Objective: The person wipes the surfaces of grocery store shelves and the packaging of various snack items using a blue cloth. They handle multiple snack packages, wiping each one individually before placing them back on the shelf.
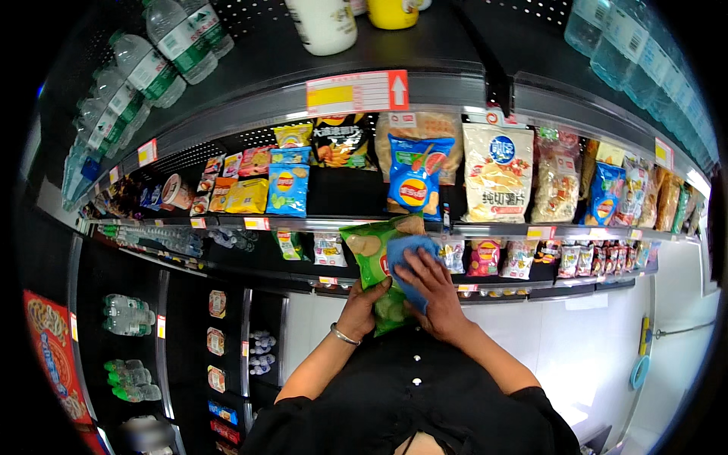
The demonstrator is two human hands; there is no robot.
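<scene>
Wiping looks to be the step in hand: the person holds a green bag of crisps (377, 265) up in front of the snack shelf (425, 227), just above chest height, and rubs it with a blue cloth (413, 262). The left hand (364, 307) grips the bag's lower edge from below, fingers curled around it, wrist bent upward and wearing a thin bracelet. The right hand (432, 292) lies flat over the cloth, fingers spread, pressing it against the bag's front. Next, I'd judge, the bag needs turning, with the grip kept gentle.
</scene>
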